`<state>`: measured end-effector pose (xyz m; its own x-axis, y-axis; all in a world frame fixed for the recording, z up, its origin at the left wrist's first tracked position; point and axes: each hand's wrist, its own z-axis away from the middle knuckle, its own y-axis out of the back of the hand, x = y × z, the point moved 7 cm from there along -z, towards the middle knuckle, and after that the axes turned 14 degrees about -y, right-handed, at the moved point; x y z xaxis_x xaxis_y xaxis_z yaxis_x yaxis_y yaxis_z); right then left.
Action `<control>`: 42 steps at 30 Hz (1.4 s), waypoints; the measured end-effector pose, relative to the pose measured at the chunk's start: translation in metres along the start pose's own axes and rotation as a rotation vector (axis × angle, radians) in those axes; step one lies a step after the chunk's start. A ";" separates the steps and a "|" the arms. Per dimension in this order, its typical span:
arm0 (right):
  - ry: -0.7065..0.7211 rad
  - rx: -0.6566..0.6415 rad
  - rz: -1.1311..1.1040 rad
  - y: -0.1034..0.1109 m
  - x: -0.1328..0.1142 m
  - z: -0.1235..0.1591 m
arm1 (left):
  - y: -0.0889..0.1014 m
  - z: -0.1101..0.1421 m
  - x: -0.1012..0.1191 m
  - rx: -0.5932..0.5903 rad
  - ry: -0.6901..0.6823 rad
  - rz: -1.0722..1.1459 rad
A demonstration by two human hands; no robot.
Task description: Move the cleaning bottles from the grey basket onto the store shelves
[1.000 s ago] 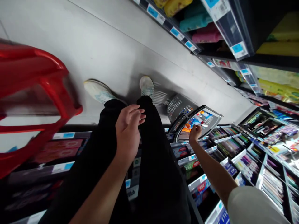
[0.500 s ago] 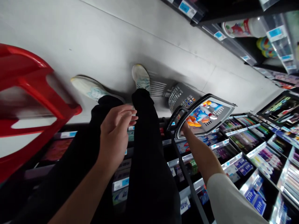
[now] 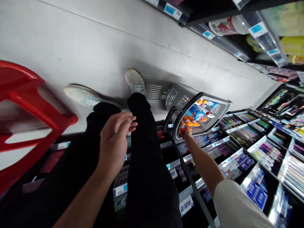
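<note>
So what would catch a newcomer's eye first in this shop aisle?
The cartoon-printed package in the right hand stands out at centre right, against the grey floor. A bulky red plastic frame fills the left edge, while packed shelves with blue price tags run along the lower right.

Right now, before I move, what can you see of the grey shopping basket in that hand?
The grey shopping basket hangs from the right hand by a dark loop handle, tilted, above the floor. Its plastic-looking sides have rows of small slots. Near the hand, a bright blue, orange and white picture shows; I cannot tell if it is a packet inside. The shelves are beside it.
</note>
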<state>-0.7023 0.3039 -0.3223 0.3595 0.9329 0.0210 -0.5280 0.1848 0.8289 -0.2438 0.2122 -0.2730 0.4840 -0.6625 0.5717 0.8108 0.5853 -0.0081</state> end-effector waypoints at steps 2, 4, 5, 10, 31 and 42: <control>0.013 0.028 0.013 0.012 -0.001 0.017 | 0.001 0.003 0.001 -0.012 0.005 0.010; 0.068 0.042 0.033 0.024 -0.005 0.037 | 0.001 0.004 0.003 -0.026 0.002 0.022; 0.108 0.045 0.045 0.031 -0.009 0.048 | 0.002 0.004 0.004 -0.028 -0.002 0.028; 0.357 0.075 0.096 0.077 -0.036 0.122 | -0.002 0.001 0.007 -0.011 -0.005 0.058; 1.001 -0.300 0.524 0.090 -0.107 0.402 | -0.061 -0.018 0.012 -0.312 0.101 0.573; 1.048 -1.077 0.474 -0.065 -0.121 0.478 | 0.012 -0.063 0.059 0.176 -0.153 0.701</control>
<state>-0.3440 0.0317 -0.1117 -0.4211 0.6743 -0.6067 -0.8760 -0.4759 0.0791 -0.1850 0.1501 -0.2912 0.8073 -0.0402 0.5887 0.2571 0.9220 -0.2896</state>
